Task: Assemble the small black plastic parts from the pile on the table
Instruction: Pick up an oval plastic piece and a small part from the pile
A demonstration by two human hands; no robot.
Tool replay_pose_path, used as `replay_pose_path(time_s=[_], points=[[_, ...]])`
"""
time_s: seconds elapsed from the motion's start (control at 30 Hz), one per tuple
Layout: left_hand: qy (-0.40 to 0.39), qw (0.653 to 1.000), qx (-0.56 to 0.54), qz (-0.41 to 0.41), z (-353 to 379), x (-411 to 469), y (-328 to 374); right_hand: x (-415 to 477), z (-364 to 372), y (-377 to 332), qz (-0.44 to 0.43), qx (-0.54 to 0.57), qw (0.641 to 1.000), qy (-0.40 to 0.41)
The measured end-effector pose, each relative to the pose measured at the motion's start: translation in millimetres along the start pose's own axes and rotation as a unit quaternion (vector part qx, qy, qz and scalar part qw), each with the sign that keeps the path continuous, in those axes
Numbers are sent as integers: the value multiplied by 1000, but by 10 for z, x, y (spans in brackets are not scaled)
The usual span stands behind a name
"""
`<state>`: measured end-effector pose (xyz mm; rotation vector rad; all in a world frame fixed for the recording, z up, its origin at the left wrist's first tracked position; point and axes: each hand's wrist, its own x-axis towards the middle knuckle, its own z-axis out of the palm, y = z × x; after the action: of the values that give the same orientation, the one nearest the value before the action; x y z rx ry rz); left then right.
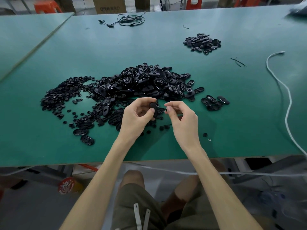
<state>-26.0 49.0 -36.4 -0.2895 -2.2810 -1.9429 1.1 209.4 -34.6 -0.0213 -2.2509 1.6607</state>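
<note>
A large pile of black oval shells (146, 82) lies in the middle of the green table (240, 105). To its left spreads a heap of small round black pieces (61, 95). My left hand (137, 117) holds a black oval shell (153, 109) between thumb and fingers just in front of the pile. My right hand (181, 117) pinches a tiny black piece (166, 109) right beside that shell, a small gap apart. A smaller heap of black oval parts (201, 43) sits at the back right.
A white cord (282, 90) snakes along the table's right side. A black cable bundle (127, 20) lies at the far edge. Loose ovals (214, 102) and single small pieces (205, 134) are scattered near my hands. Cardboard boxes (109, 4) and red stools stand behind the table.
</note>
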Motion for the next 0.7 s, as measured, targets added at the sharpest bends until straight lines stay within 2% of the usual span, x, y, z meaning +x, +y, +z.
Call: replay_pose_path(time_s=[0.57,0.7], points=[[1,1000,-21,15,5,10,-47,-3,-34,24,34,67,997,-8],[22,999,-25,12,-4,19,-69,-5,-38,24,33,83,996,-4]])
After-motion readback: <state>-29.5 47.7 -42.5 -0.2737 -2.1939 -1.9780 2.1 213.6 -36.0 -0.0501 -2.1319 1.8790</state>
